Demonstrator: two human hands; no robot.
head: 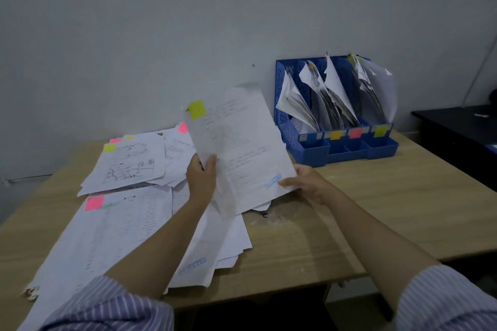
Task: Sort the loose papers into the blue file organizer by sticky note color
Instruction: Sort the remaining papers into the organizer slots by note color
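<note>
The left hand [201,179] grips the left edge of a sheet [242,148], thumb on its face; the right hand [304,183] pinches its lower right corner. The sheet is lifted above the worktop [349,217], a yellow note [197,109] at its top left. Loose papers [129,196] lie below at left. The organizer [336,113] stands behind at right, papers in its slots.

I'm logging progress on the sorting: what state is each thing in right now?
Left hand: grips the held sheet's left edge.
Right hand: pinches its lower right corner.
White printed sheet with yellow-green sticky note: lifted, tilted, off the pile.
Blue plastic file organizer: upright, slots partly filled with papers.
Pile of loose white papers: spread on the wooden table, unsorted.
</note>
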